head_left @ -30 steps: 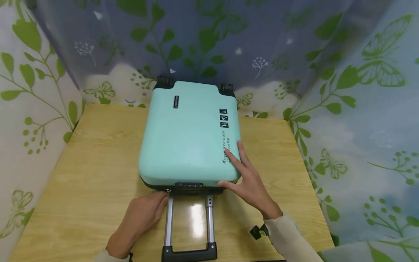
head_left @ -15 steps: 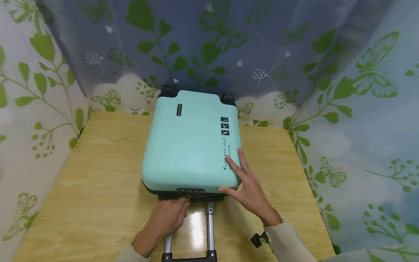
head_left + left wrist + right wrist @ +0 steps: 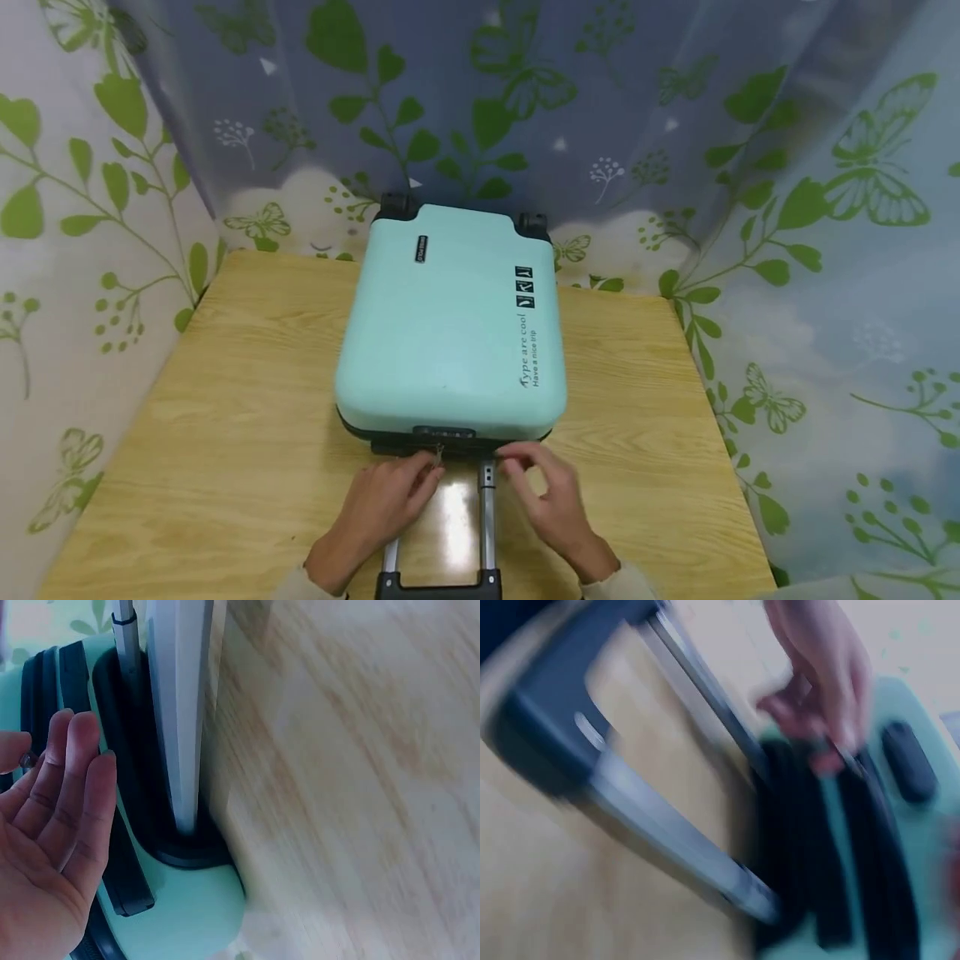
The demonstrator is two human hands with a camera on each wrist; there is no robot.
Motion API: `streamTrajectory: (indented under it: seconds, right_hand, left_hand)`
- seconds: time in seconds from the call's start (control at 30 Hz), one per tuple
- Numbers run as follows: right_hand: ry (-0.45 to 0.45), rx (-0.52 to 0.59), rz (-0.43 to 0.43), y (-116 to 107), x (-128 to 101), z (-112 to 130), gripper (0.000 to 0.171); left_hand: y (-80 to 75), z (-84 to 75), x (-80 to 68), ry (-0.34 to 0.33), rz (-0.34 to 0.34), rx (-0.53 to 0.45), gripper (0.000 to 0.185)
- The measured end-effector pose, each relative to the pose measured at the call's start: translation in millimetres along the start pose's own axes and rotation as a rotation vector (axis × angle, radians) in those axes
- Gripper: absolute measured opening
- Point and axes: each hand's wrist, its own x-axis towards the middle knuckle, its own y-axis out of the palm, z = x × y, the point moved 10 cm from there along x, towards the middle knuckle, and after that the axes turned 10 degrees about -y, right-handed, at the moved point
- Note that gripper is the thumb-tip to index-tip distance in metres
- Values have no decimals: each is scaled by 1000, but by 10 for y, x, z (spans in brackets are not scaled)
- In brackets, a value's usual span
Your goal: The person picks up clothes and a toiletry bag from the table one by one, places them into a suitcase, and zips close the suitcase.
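A mint-green hard-shell suitcase (image 3: 450, 325) lies flat at the centre of the head view, closed, with 2 black wheels at its far end and black lettering plus 3 small black squares along its right side. Its telescopic handle (image 3: 438, 533), 2 silver tubes joined by a black grip, is pulled out toward the bottom edge of the frame. A small metal zipper pull (image 3: 437, 452) sits at the dark seam on the near edge, just below a black lock panel.

Wooden table (image 3: 225, 375); leaf-and-butterfly print curtain (image 3: 825, 250) behind, around.
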Motion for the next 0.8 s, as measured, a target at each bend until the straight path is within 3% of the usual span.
streamTrajectory:
  seconds: [0.07,0.13,0.2,0.27,0.5,0.6,0.7,0.73,0.77,0.8]
  right_hand:
    - [225,143,198,415,-122,-177,22]
    - [456,239,309,718,-242,-351,31]
    - [599,277,304,860,-279,-468,39]
    - [653,290,257,910,-248,-516,39]
    - [699,287,104,886,-206,-581,29]
    - [650,213,112,893,-190,-575,25]
    - [498,-4,166,876,-106,-491,19]
    - [439,-90,181,862,-76,-452,18]
    - [375,-181,187,838,-40,-405,17]
    - [319,-263,190,816,-12,-365,16]
  left_hand:
    - [-17,8,-7,-6,-8,21,12]
    - [-34,-5,-17,6,-18,62,16]
    - [-53,-30,-27,24,-29,90,19]
    - [-78,-61,-40,51,-47,113,22]
    - [-176,-95,-86,70,-103,93,21]
    - [-454,-87,-151,114,-280,9,15]
    - [-903,-25,-215,161,-565,-94,16]
    - [-1033,14,-204,156,-631,-133,20]
    - [-1132,64,-165,133,-664,-176,27]
    - [-1192,127,-94,90,-656,-229,33]
